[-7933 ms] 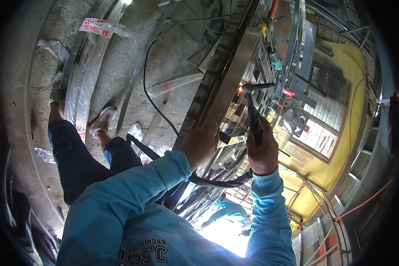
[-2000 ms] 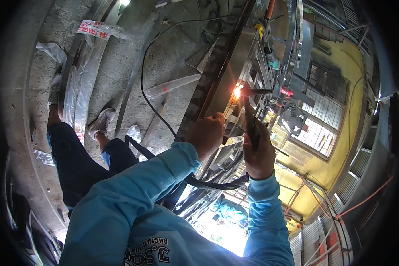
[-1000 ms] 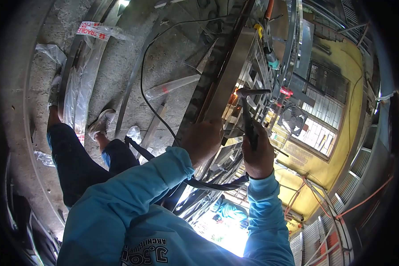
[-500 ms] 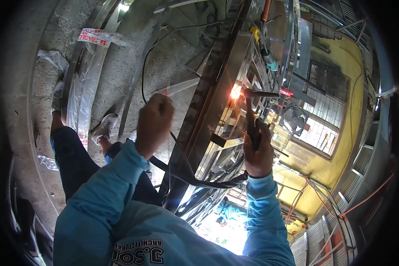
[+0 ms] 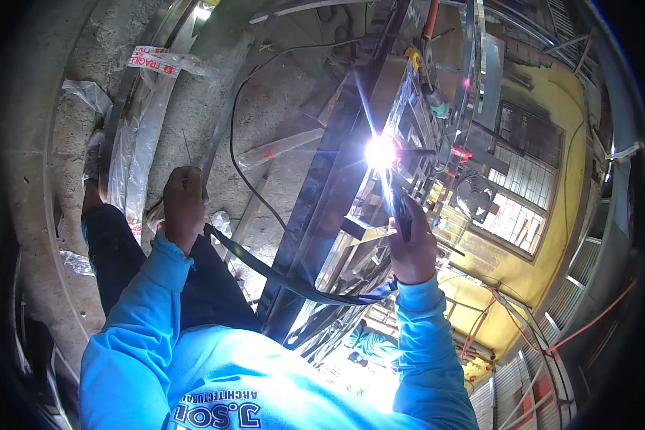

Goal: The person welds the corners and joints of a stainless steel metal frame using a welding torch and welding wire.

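Note:
My right hand (image 5: 414, 247) is closed around the dark handle of a TIG welding torch (image 5: 403, 215). At the torch's head a blinding white arc (image 5: 381, 153) burns against the metal frame (image 5: 322, 193), and its glare hides the spot where they meet. Away to the left, over the concrete floor, my left hand (image 5: 185, 204) is closed, with a thin filler rod (image 5: 187, 147) sticking up from it. A black torch cable (image 5: 287, 282) loops between my two forearms.
Plastic-wrapped metal lengths (image 5: 132, 136) with red-and-white tape lie left on the concrete. A green-bodied power tool (image 5: 435, 100) rests along the frame. A round fan (image 5: 474, 193) stands near the yellow wall (image 5: 562, 129). Another person in blue (image 5: 373, 344) is below the frame.
My left hand has moved left and slightly down, away from the frame. At the torch tip, the orange glow has become a bright white arc. My right hand stays nearly in place.

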Tool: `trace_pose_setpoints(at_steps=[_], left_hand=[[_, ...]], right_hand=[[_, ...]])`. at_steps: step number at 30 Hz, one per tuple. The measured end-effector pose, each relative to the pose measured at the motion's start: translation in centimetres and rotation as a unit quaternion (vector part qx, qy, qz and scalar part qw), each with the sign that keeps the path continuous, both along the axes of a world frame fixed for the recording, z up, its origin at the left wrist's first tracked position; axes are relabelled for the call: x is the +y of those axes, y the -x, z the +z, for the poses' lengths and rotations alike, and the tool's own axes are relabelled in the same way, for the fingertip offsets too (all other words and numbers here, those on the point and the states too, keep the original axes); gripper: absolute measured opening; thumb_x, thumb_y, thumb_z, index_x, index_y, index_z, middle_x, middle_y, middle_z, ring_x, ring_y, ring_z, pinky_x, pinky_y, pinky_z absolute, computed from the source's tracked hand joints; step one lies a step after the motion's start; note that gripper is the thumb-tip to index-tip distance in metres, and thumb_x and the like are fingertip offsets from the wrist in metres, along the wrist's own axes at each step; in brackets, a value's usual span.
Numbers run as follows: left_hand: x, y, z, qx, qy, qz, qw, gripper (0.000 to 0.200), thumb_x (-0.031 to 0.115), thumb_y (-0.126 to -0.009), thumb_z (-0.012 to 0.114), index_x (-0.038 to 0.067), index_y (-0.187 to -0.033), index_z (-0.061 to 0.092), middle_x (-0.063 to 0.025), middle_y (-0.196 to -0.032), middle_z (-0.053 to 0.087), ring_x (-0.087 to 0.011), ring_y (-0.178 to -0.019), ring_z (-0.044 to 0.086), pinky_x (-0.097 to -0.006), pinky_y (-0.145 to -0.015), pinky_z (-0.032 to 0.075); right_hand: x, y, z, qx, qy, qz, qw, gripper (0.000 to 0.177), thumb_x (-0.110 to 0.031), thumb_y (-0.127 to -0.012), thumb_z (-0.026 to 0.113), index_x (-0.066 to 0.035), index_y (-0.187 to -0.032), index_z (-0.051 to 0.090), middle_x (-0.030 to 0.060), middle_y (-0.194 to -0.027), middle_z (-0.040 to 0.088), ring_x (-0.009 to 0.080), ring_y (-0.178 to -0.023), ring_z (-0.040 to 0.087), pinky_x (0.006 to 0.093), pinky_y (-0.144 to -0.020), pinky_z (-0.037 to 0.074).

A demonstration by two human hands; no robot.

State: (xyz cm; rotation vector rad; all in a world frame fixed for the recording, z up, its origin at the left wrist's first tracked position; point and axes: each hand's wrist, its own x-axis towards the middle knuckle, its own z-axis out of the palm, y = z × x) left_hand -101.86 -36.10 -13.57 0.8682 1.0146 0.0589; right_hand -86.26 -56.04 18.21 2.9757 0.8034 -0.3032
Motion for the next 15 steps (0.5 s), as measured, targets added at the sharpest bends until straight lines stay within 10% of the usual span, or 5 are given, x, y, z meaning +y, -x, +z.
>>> trace_pose_setpoints(at_steps=[12,15], left_hand=[[-1.8,-3.9,8.4,-0.127,0.177,-0.099,0.971,0.025,0.022,-0.106,0.055,0.005,-0.122,0.063,0.0025,-0.065,0.049,-0.0054,-0.048,0.045,-0.0250,-0.042,0.038],[-5.3,-5.5,11.9,-0.192,-0.026,-0.170,0.966,0.024,0.023,-0.104,0.058,0.002,-0.106,0.070,-0.0090,-0.071,0.063,-0.0186,-0.058,0.058,-0.0356,-0.058,0.049]], right_hand=[[0.8,0.6,0.2,-0.023,0.010,-0.015,1.000,0.054,-0.006,-0.093,0.068,-0.004,-0.143,0.048,0.0219,-0.112,0.074,0.0346,-0.100,0.076,0.0411,-0.082,0.060],[0.5,0.6,0.3,-0.024,-0.014,0.004,1.000,0.051,-0.008,-0.096,0.067,-0.001,-0.142,0.048,0.0239,-0.111,0.073,0.0337,-0.100,0.076,0.0397,-0.082,0.060]])
